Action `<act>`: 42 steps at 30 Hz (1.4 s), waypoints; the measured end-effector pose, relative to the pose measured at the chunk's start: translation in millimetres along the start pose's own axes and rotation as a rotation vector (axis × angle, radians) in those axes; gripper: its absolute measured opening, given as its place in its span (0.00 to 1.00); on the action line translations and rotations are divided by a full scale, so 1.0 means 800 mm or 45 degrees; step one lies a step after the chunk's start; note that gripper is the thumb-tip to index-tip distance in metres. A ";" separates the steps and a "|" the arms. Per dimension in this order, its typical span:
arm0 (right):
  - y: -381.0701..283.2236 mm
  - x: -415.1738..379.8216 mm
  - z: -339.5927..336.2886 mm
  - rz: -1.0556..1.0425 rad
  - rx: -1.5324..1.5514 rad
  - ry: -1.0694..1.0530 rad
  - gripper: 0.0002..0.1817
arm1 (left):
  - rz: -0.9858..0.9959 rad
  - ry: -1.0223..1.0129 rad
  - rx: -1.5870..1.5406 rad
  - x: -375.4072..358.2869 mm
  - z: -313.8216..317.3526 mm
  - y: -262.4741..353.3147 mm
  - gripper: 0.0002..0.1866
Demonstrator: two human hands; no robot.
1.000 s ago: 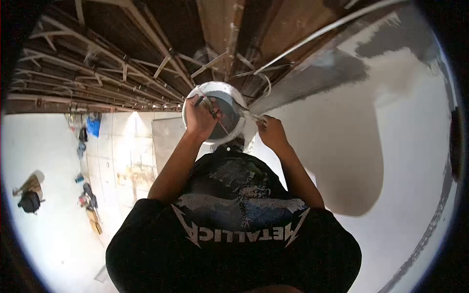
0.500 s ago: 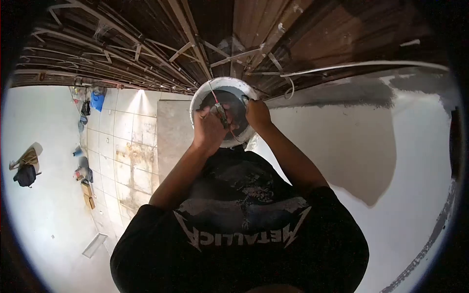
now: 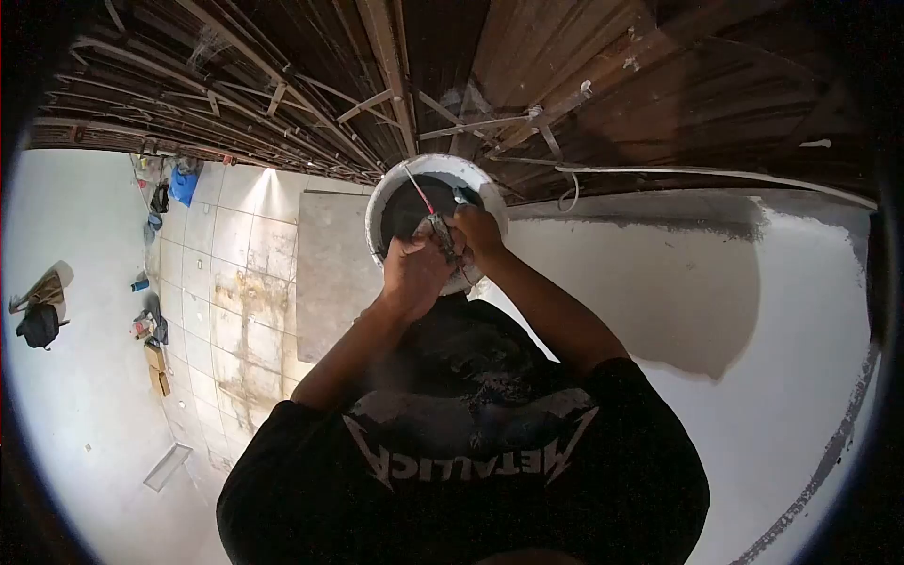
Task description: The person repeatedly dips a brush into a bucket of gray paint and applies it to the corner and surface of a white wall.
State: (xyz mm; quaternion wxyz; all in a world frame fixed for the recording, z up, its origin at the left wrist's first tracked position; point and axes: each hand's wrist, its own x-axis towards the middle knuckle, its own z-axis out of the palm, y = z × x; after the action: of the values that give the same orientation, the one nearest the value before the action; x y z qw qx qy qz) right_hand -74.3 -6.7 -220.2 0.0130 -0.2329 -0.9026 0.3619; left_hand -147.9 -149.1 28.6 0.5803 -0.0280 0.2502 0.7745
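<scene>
A white round bucket [image 3: 375,212] with a grey-smeared rim is in front of my chest, with dark grey material [image 3: 403,209] inside. My left hand [image 3: 414,275] is closed over the bucket around a thin tool [image 3: 421,195] with a pale shaft, a red section and a grey-crusted grip. Beside it, my right hand [image 3: 478,232] is closed, its fingers right at that grip. A small blue-green piece [image 3: 464,195] sticks out above my right fist; the rest of it is hidden by the fingers.
Overhead is a brown roof with metal beams [image 3: 381,56]. A white cable [image 3: 697,172] runs along the wall top at right. Stained tiles [image 3: 254,292], a blue bag [image 3: 184,184] and boxes [image 3: 156,367] are at left. A black bag [image 3: 40,325] hangs on the far-left wall.
My right hand has moved from the bucket's right rim inward, beside my left hand. The left hand has shifted slightly right and down with the thin tool. The view has tilted a little.
</scene>
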 end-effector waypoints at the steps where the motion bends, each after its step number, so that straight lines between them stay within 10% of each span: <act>1: 0.030 0.005 0.033 -0.007 0.130 0.039 0.06 | 0.000 -0.007 0.005 0.000 0.002 0.002 0.32; 12: -0.039 -0.002 -0.078 -0.065 -0.307 0.169 0.09 | 0.076 -0.108 -0.094 0.008 0.006 0.010 0.25; 15: -0.064 -0.044 -0.149 0.005 0.060 0.493 0.08 | 0.111 -0.037 -0.111 0.017 -0.005 0.004 0.23; 19: -0.074 -0.147 -0.258 0.790 1.176 0.231 0.11 | 0.104 -0.053 -0.137 0.031 0.000 -0.005 0.23; 28: -0.063 -0.315 -0.328 0.180 2.136 0.133 0.18 | 0.023 -0.076 0.084 0.048 0.002 -0.011 0.22; 40: -0.120 -0.330 -0.438 -0.392 1.998 0.680 0.23 | -0.090 0.115 0.060 0.056 -0.003 -0.024 0.22; 42: -0.134 -0.331 -0.457 -0.169 1.664 0.999 0.23 | -0.074 0.135 0.117 0.051 0.009 -0.024 0.25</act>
State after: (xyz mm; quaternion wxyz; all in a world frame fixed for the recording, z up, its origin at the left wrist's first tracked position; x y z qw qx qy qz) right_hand 187.6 49.0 158.8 0.4895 -0.2347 -0.4462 0.7115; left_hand -141.8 -106.3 14.5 0.5892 -0.0498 0.3149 0.7425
